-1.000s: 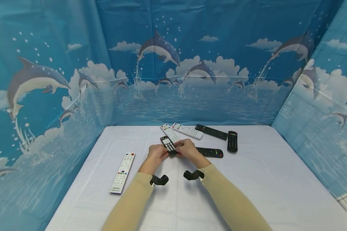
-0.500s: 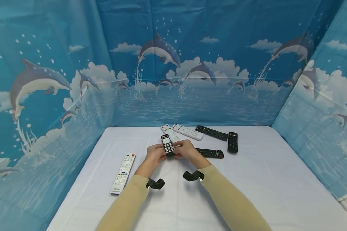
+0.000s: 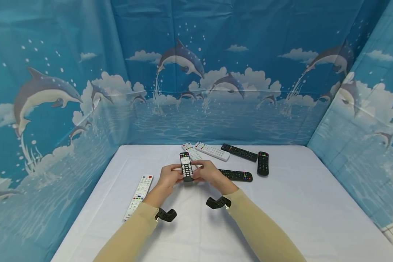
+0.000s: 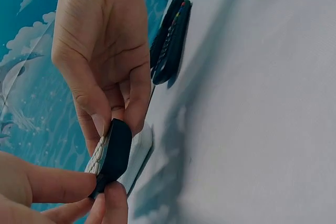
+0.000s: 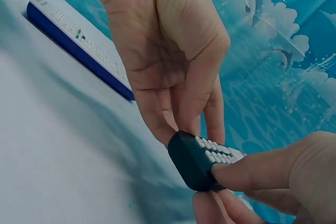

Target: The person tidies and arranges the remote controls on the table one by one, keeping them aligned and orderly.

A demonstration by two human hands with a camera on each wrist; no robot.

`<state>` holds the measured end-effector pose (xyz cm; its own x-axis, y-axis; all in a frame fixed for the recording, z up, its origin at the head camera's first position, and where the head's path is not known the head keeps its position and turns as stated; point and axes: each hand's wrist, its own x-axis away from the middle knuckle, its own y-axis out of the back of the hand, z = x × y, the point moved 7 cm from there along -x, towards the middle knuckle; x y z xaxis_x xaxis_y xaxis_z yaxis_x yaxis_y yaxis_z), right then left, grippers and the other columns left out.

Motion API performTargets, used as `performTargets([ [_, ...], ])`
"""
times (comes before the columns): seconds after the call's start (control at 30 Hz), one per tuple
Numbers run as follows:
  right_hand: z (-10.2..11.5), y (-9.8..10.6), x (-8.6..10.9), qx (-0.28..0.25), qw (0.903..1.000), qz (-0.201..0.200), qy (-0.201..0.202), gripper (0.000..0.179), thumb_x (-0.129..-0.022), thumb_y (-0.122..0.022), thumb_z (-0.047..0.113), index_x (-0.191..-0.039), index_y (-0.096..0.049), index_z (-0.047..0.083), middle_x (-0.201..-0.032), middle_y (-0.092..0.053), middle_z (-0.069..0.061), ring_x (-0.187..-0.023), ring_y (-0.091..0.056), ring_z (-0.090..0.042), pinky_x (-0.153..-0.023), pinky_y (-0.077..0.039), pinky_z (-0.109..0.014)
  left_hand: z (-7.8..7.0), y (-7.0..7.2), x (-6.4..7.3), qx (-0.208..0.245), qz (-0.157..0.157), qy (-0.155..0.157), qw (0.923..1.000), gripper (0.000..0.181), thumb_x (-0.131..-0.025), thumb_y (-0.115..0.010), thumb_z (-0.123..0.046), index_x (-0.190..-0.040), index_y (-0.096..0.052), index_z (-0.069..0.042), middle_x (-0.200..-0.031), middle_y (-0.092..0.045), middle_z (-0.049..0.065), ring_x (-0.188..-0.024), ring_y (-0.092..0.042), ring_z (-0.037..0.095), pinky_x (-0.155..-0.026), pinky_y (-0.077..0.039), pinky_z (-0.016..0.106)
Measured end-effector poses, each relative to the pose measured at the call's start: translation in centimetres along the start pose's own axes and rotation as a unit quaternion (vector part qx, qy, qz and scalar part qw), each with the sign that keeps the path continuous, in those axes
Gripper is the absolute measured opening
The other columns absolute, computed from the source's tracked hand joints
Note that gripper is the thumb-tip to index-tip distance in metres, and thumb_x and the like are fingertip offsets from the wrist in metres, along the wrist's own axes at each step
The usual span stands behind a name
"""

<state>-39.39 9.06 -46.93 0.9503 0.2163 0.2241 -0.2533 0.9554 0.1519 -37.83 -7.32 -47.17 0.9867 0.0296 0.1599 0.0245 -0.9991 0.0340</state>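
Here's the grip, and we have both hands at work: the left hand point(image 3: 169, 177) and the right hand point(image 3: 210, 172) each pinch the dark remote point(image 3: 186, 167), thumbs at its keypad edges, fingers tucked underneath. What could trip us up? We'd judge that an early release on one side could let it twist and drop, since fingertips alone seem to carry it; a thumb bearing down too hard could press a key, too.

And where does it sit? Right between the hands, caught by its near half, far end jutting free beyond the fingertips, keys up.

Outward from the dark remote we go: just beyond it, a slim white remote point(image 3: 191, 150); beyond and right, a broad white remote point(image 3: 213, 151). To its right, a black remote point(image 3: 238, 175) peeks out past the right hand; farther right, a slanting black remote point(image 3: 239, 152) and a short black remote point(image 3: 263, 163). Well to its left we spot a long white remote point(image 3: 139, 194), partly behind the left sleeve point(image 3: 131, 233).
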Motion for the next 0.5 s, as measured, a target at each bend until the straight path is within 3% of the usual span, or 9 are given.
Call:
performTargets([
  [0.17,0.3,-1.0,0.4,-0.010,0.9998,0.019,0.003,0.078,-0.079,-0.073,-0.013,-0.150,-0.048,0.010,-0.099,-0.070,-0.018,-0.086,-0.071,-0.025,-0.082,-0.060,-0.043,-0.8,0.9,0.9,-0.030,0.008,-0.017,0.9994,0.052,-0.082,-0.059,0.020,-0.132,-0.061,0.007,-0.098,-0.064,0.019,-0.084,-0.065,0.022,-0.076,-0.060,0.034],
  [0.5,0.8,-3.3,1.7,-0.041,0.9977,0.049,0.026,0.091,-0.080,-0.074,-0.014,-0.157,-0.036,0.015,-0.102,-0.066,-0.021,-0.082,-0.070,-0.026,-0.081,-0.060,-0.045,-1.6,3.1,2.5,-0.095,0.023,-0.013,0.9951,0.053,-0.082,-0.062,0.018,-0.132,-0.063,0.000,-0.101,-0.063,0.017,-0.086,-0.062,0.023,-0.082,-0.059,0.043],
])
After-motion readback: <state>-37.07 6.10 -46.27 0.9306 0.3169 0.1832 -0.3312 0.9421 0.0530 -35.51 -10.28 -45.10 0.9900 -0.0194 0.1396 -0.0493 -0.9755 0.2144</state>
